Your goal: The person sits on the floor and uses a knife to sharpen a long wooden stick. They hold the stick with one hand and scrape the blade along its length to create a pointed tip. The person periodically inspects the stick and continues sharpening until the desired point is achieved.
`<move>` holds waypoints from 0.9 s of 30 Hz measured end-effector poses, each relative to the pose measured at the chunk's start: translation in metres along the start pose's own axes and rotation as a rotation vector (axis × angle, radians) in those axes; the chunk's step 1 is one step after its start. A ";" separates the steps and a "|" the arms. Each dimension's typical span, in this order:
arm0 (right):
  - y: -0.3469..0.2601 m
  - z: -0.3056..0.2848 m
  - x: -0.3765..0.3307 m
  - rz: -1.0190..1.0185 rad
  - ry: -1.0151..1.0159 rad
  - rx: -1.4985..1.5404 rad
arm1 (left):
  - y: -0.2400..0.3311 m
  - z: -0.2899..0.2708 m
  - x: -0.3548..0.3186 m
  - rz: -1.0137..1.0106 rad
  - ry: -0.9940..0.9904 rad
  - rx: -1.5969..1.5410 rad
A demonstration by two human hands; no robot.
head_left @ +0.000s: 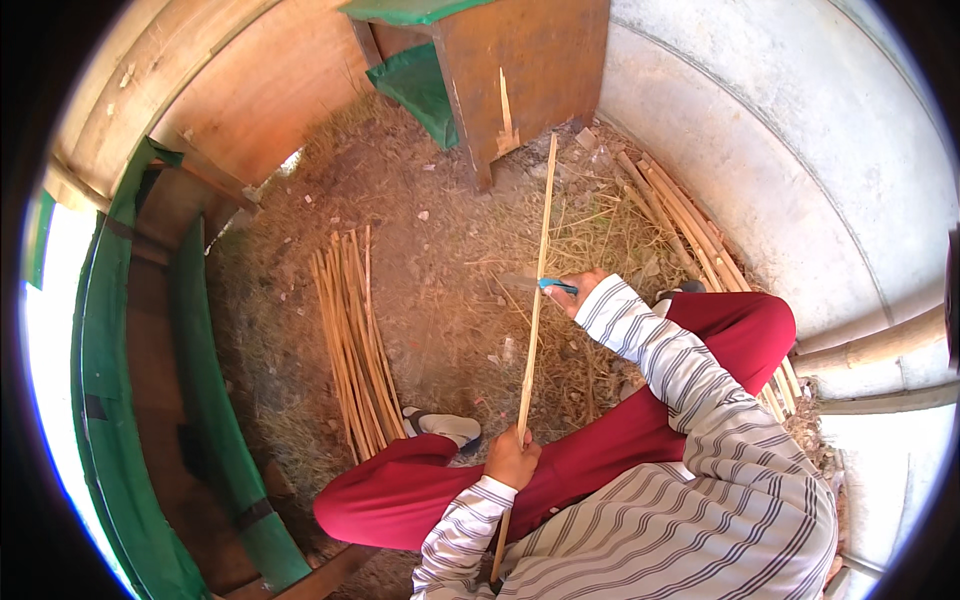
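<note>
A long, pale wooden strip (pixel 535 335), which looks like split bamboo, slants from beside my lap up toward the wooden cabinet. My left hand (pixel 512 460) is wrapped round its lower part, near my red trousers. Farther up the strip, my right hand (pixel 575 292) grips a knife (pixel 557 287) with a blue handle. The knife's blade points left and crosses the strip, apparently touching it. My right fingers are partly hidden by the sleeve and handle.
A bundle of thin strips (pixel 352 340) lies left of my foot. More strips (pixel 690 220) lie along the pale curved wall at right. A wooden cabinet (pixel 535 70) with green covering stands ahead. Green-covered boards (pixel 215 370) line the left side. Dry grass litters the dirt floor (pixel 430 270).
</note>
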State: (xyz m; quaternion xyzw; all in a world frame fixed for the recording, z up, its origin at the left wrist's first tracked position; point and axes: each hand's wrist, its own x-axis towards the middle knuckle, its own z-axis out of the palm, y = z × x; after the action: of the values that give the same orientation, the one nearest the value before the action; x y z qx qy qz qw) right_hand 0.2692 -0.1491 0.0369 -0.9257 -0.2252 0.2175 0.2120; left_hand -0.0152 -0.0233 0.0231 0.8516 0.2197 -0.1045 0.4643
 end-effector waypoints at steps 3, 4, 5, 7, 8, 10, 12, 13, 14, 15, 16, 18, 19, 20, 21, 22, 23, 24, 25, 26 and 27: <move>0.019 0.013 0.021 0.000 0.088 -0.012 | -0.008 0.000 -0.006 0.044 0.042 0.053; 0.026 0.001 0.033 0.074 0.066 0.016 | -0.006 -0.002 -0.009 0.038 0.018 0.038; 0.031 -0.010 0.043 0.149 0.044 0.044 | -0.005 -0.004 -0.014 0.033 -0.006 0.022; 0.031 -0.022 0.046 0.153 0.065 -0.016 | -0.010 -0.004 -0.020 0.042 -0.013 -0.010; 0.033 -0.020 0.053 0.170 0.137 0.002 | -0.017 -0.003 -0.019 0.062 0.005 -0.024; 0.033 -0.040 0.062 0.191 0.159 0.005 | -0.010 -0.013 -0.019 0.086 0.002 -0.010; 0.041 -0.050 0.069 0.152 0.191 0.015 | 0.003 -0.024 -0.035 0.075 -0.051 0.039; 0.047 -0.055 0.072 0.134 0.205 0.018 | 0.008 -0.027 -0.040 0.081 -0.054 0.029; 0.051 -0.061 0.079 0.195 0.213 0.018 | 0.011 -0.029 -0.043 0.086 -0.056 0.019; 0.052 -0.061 0.086 0.166 0.290 0.014 | 0.011 -0.033 -0.048 0.084 -0.047 0.012; 0.061 -0.061 0.090 0.147 0.370 0.005 | 0.009 -0.034 -0.050 0.085 -0.045 0.031; 0.089 -0.073 0.104 0.229 0.443 0.043 | 0.005 -0.031 -0.065 0.088 -0.054 0.059; 0.102 -0.085 0.115 0.323 0.434 0.097 | 0.001 -0.031 -0.076 0.087 -0.049 0.078; 0.111 -0.097 0.119 0.359 0.451 0.062 | -0.007 -0.032 -0.087 0.077 -0.057 0.076; 0.118 -0.104 0.122 0.391 0.464 0.026 | -0.015 -0.033 -0.100 0.063 -0.062 0.072; 0.127 -0.106 0.120 0.334 0.510 -0.016 | -0.017 -0.035 -0.108 0.045 -0.047 0.097; 0.135 -0.106 0.119 0.277 0.555 -0.057 | -0.019 -0.036 -0.111 0.014 -0.041 0.083; 0.141 -0.106 0.118 0.217 0.598 -0.102 | -0.020 -0.036 -0.115 -0.019 -0.035 0.064; 0.152 -0.108 0.121 0.240 0.678 -0.056 | -0.019 -0.035 -0.115 -0.039 -0.038 0.043; 0.159 -0.111 0.132 0.412 0.742 0.055 | -0.024 -0.032 -0.111 0.022 0.008 0.041; 0.164 -0.111 0.141 0.582 0.794 0.173 | -0.022 -0.034 -0.107 0.035 -0.033 -0.010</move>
State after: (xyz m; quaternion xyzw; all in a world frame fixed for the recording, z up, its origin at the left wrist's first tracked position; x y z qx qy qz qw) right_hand 0.4912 -0.2425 0.0043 -0.9406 0.1596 -0.0838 0.2878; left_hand -0.1208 -0.0144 0.0663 0.8512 0.1974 -0.1092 0.4739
